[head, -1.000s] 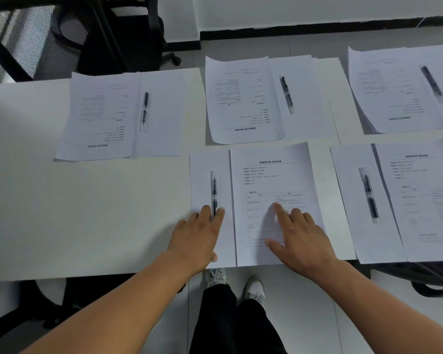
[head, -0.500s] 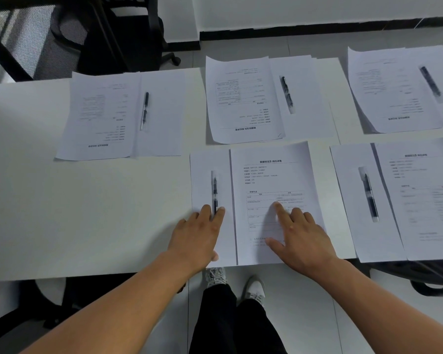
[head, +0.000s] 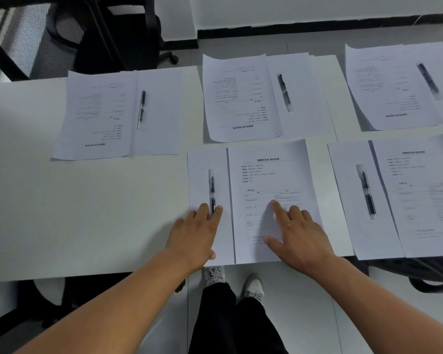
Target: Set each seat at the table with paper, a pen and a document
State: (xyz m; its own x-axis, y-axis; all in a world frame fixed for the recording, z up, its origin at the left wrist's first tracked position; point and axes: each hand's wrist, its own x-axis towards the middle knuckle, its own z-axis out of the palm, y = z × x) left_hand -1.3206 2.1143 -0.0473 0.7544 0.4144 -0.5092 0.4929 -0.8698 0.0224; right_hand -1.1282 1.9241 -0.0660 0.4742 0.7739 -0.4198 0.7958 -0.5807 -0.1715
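White table [head: 87, 213] carries five visible settings, three along the far side and two along the near edge; each shows blank paper, a pen and a printed document. Near-centre setting appears to be in hand, at final alignment: left hand [head: 195, 233] lies flat, fingers straight, on the paper [head: 202, 180], fingertips touching the pen [head: 212, 192] at its near end; right hand [head: 299, 238] presses, fingers spread, on the document [head: 269, 172] just right of it; neither grips anything. Near-left stretch of table bears no setting; next move likely calls for fresh supplies, none in view. Black chair [head: 118, 31] stands beyond the far edge; nothing obstructs.
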